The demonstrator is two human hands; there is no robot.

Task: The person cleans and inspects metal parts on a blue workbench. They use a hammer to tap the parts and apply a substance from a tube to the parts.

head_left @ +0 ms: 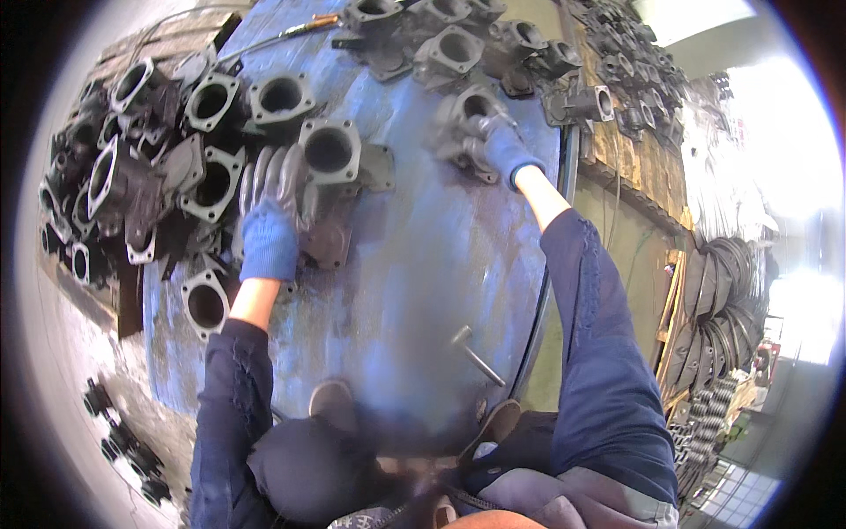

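My left hand (271,212), in a blue glove with grey-coated fingers, lies with its fingers stretched out among dark grey flanged metal castings. Right beside its fingertips stands a casting with a wide round bore (330,152). Another flanged casting (213,183) sits just to the left of the fingers. Farther off to the right, my gloved right hand (504,150) is closed on the side of a flanged casting (476,108), which stands on the blue metal tabletop (414,264). Motion blurs this casting's left side, and the right fingertips are partly hidden.
A hammer (480,357) lies near the table's front edge. More castings crowd the left side and the far edge (456,48). A long rod-like tool with an orange handle (317,24) lies at the back. Wooden pallets (634,167) with castings and black wire coils (727,282) stand right.
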